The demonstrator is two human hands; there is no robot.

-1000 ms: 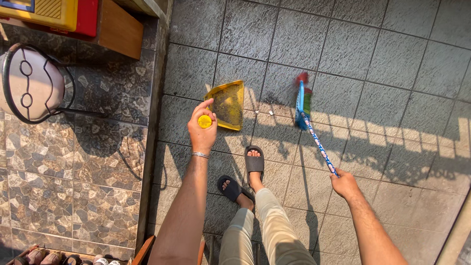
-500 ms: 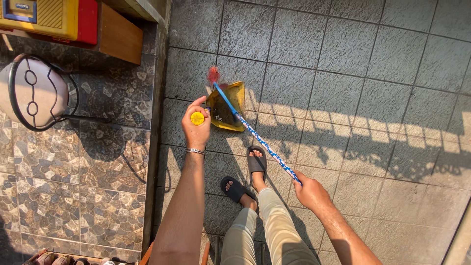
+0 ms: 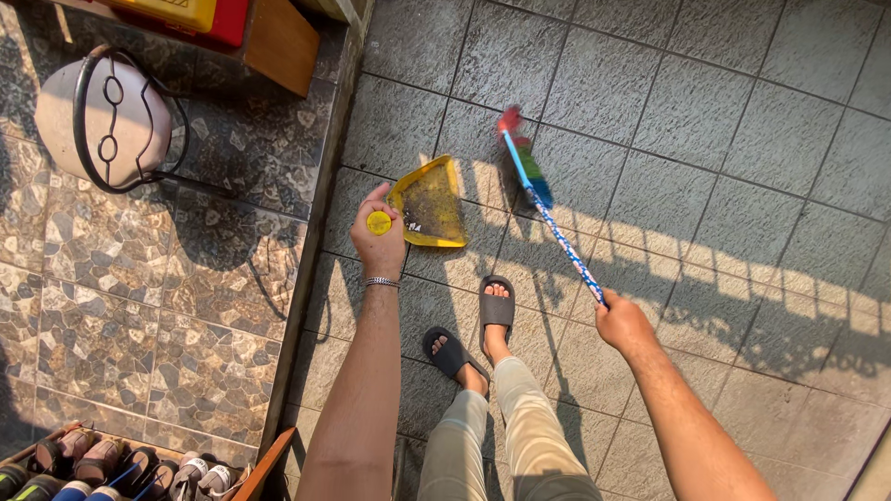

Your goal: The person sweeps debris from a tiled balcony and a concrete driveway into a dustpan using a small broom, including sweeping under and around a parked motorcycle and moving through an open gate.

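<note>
Holding the dustpan (image 3: 429,204) handle, the left hand (image 3: 379,237) grips closed; right hand (image 3: 622,324) clasps the broom (image 3: 543,204).

A home's tiled porch: grey floor tiles (image 3: 650,83), a shoe rack (image 3: 111,473), a metal-framed chair (image 3: 107,116).

Warm low sunlight casts long railing-like shadows across the grey stone floor tiles (image 3: 650,83); sharp focus, slight wide-angle edge bending.
</note>
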